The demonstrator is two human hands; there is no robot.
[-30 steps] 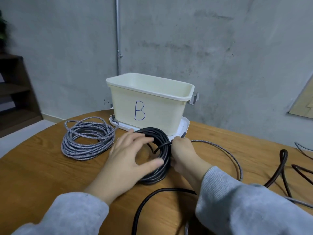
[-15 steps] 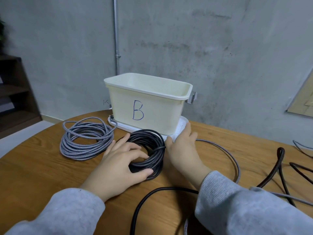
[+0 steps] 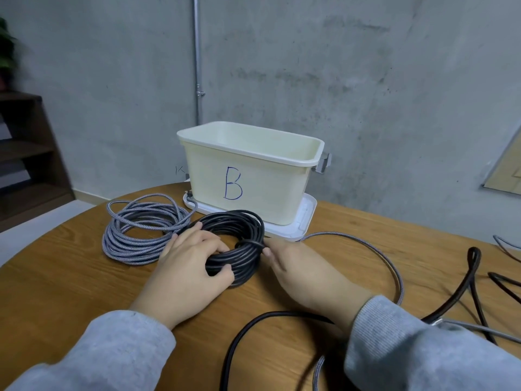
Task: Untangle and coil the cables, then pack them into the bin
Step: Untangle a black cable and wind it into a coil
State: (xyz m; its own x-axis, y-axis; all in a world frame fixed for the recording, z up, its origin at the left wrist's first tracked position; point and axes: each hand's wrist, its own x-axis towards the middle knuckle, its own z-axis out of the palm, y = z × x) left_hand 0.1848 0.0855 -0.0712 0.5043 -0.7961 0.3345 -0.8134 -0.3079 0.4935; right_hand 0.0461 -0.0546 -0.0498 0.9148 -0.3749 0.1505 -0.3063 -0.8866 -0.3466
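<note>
A coiled black cable (image 3: pixel 239 241) lies on the wooden table (image 3: pixel 56 283) in front of a cream bin (image 3: pixel 253 170) marked "B". My left hand (image 3: pixel 191 266) grips the near left side of the coil, thumb and fingers curled round its strands. My right hand (image 3: pixel 296 266) touches the coil's right side, its fingertips pinching a strand there. A coiled grey braided cable (image 3: pixel 138 232) lies to the left of the black coil.
The bin stands on a white lid (image 3: pixel 304 221). A loose grey braided cable (image 3: pixel 380 258) loops to the right. A loose black cable (image 3: pixel 253 328) runs near the table's front. Dark brown cables (image 3: pixel 468 277) lie at the right. A dark shelf (image 3: pixel 25 153) stands at far left.
My right hand drew back from the white lid to the coil's right side and pinched a strand. My left hand curled tighter round the coil.
</note>
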